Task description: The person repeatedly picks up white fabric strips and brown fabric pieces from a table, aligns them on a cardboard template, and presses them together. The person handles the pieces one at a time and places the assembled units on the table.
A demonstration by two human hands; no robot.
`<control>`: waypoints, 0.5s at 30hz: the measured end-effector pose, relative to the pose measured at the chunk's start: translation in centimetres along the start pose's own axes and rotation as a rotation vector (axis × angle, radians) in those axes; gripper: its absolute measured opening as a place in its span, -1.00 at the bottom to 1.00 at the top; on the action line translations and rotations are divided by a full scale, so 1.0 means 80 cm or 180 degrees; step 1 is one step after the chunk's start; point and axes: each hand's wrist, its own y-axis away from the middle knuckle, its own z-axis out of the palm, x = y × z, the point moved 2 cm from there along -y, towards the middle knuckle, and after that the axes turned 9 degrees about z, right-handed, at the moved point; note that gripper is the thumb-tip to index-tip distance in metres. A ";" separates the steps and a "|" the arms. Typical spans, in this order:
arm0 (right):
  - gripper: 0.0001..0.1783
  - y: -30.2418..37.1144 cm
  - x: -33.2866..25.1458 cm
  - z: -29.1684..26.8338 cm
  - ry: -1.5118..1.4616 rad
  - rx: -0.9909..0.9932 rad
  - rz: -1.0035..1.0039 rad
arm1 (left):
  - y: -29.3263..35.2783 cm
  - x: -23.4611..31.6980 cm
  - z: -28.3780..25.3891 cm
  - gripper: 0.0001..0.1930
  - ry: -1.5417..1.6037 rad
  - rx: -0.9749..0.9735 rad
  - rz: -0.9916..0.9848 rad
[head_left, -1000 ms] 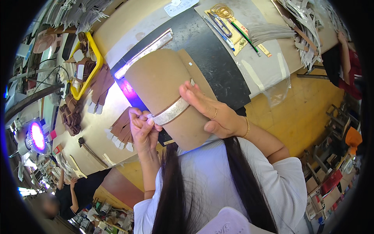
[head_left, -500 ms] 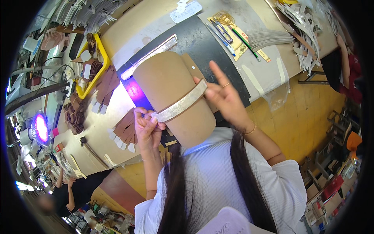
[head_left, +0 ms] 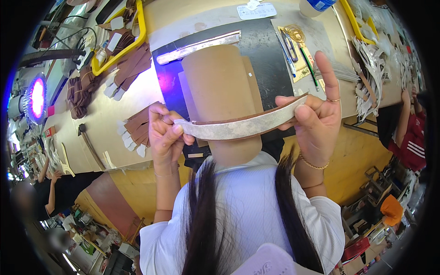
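Note:
A strip of brown leather with a whitish face (head_left: 243,127) is stretched between my two hands, bowed downward in the middle. My left hand (head_left: 166,135) pinches its left end between thumb and fingers. At the other end my right hand (head_left: 316,114) grips the strip with thumb and fingers, the index finger pointing up. Behind the strip stands a rounded tan form (head_left: 217,82), over a black mat (head_left: 270,68). Whether the strip touches the form, I cannot tell. Another whitish strip or bar (head_left: 199,47) lies across the mat's far side.
A yellow basket (head_left: 144,27) with brown pieces stands at the left. Brown strips (head_left: 137,126) lie near my left hand. Thread snips (head_left: 289,46) and pens lie at the right, beside a grey strip bundle (head_left: 341,71). A lamp (head_left: 37,98) glows at far left. Other people are at both sides.
The strip was laid aslant across the tan form; now it is raised nearer to me and held more level. My right hand has moved right and closed on its end.

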 end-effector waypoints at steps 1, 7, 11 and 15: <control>-0.14 -0.001 -0.002 0.002 0.0030 -0.0009 -0.0086 | -0.001 0.003 0.001 -0.60 0.0001 0.0006 0.0029; -0.06 -0.002 -0.007 0.007 0.0374 0.0071 -0.0258 | -0.001 0.015 -0.001 -0.58 -0.0173 -0.0044 0.0196; -0.17 0.003 -0.014 0.015 0.0652 0.0229 -0.0208 | -0.001 0.016 -0.003 -0.57 -0.0207 -0.0012 0.0215; -0.30 0.001 -0.018 0.007 0.0478 -0.0203 -0.0079 | -0.002 0.014 -0.008 -0.56 -0.0233 -0.0013 0.0209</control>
